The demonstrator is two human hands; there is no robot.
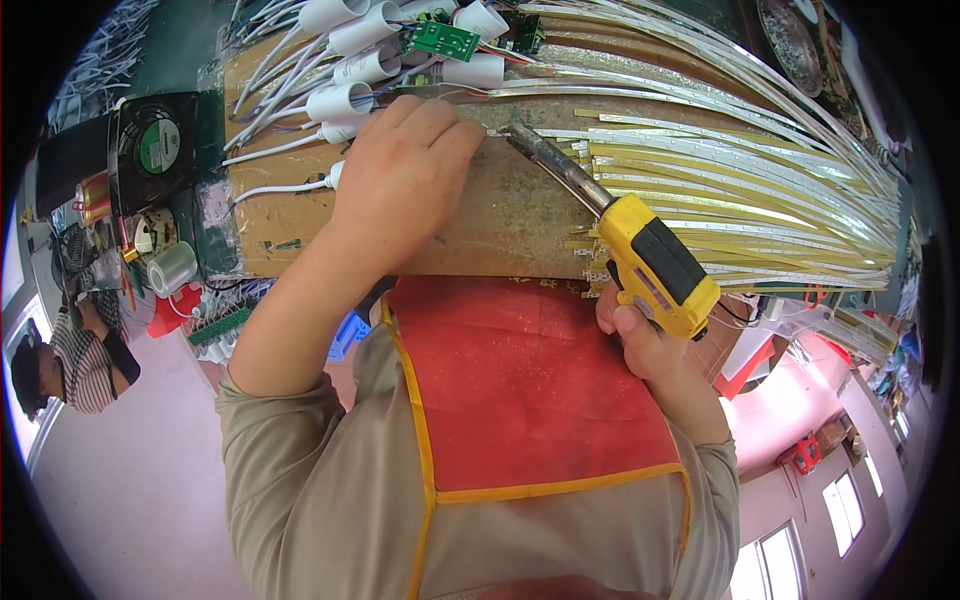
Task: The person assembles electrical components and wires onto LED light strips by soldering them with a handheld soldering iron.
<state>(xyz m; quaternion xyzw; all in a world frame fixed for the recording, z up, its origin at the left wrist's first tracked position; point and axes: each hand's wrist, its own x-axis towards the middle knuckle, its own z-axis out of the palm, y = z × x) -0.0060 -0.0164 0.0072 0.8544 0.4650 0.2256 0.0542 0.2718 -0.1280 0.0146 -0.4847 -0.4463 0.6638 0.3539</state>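
Right hand holds the gun; left of it, I can't tell what left hand holds. Steady should help.

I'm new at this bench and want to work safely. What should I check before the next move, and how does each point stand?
1. Yellow tool in the right hand: ok, it is held.
2. Left hand clear of the metal tip: ok, a gap shows, though a small one.
3. Left-hand grip: cannot tell, the back of the hand hides most of the fingertips.
4. Tip heat: cannot tell, nothing visible shows its temperature.
5. Black fan at the left running: cannot tell from a still picture.
6. Light strips close by: ok, they lie fanned out to the right of the tip.
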